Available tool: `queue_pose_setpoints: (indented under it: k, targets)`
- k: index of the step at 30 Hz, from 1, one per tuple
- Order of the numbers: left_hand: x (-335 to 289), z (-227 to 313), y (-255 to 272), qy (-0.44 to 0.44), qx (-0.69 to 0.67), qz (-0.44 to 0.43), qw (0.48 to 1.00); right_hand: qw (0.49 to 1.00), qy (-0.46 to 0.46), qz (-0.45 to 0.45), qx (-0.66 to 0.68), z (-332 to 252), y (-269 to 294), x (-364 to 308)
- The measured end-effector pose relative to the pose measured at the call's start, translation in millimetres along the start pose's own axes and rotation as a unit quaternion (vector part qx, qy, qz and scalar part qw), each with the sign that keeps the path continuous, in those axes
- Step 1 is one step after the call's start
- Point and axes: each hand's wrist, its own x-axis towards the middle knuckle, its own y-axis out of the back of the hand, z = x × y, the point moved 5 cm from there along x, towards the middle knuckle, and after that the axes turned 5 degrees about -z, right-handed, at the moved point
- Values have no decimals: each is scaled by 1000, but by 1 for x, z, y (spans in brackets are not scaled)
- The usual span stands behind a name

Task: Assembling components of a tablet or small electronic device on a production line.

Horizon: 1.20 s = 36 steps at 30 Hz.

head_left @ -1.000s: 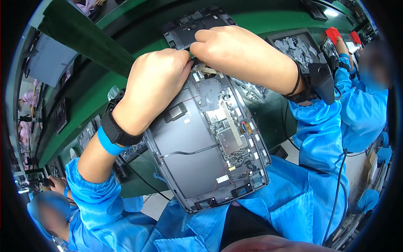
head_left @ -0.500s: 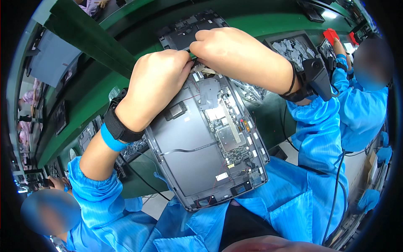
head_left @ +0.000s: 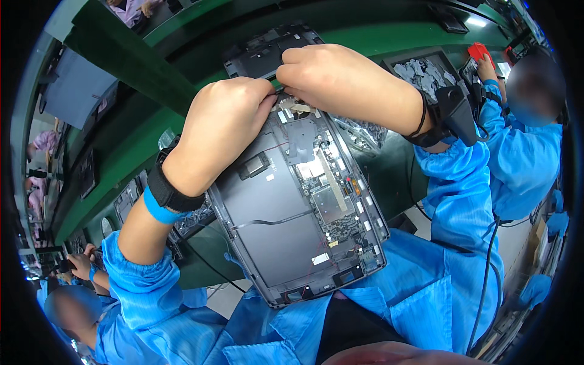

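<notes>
An opened tablet [head_left: 274, 213] leans toward my chest, its inner side up, with a circuit board [head_left: 331, 201] along its right part. A black flat cable [head_left: 267, 221] crosses its grey left half. At the tablet's far end both of my hands meet. The fingers of my left hand [head_left: 228, 115] are pinched at the far edge, around something dark and too small to make out. Close beside it my right hand [head_left: 310, 70] is also closed, fingertips at the same spot. What its fingers hold is hidden.
Another opened tablet housing [head_left: 243, 61] lies beyond my hands. To the right stands a black tray [head_left: 453, 70] of grey metal parts, with clear plastic bags [head_left: 365, 134] nearer. A green post [head_left: 128, 55] rises at the left. Co-workers sit on both sides; one holds a red object [head_left: 478, 51].
My hands stay at the tablet's far end, shifting only slightly, with my left hand a little lower. The co-worker at the left has moved, and their hands show more.
</notes>
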Motion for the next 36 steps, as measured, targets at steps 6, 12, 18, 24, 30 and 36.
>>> queue_pose_setpoints:
  k: [6,12,18,24,30,36]
  targets:
    - [-5,-1,1,9,-18,7,1000,998,1,67,4,-45,29,-28]
    - [-4,3,4,10,-9,12,1000,997,0,-55,-60,-87,19,-46]
    - [2,-2,1,31,-15,-17,999,989,9,-110,-96,-79,14,-42]
    - [2,1,-3,23,-19,-7,1000,978,26,-109,-175,-83,15,-42]
    - [1,-1,1,17,-28,5,999,973,36,60,-220,-78,32,-43]
    - [4,0,1,19,-30,-5,999,978,15,47,-200,-59,10,-37]
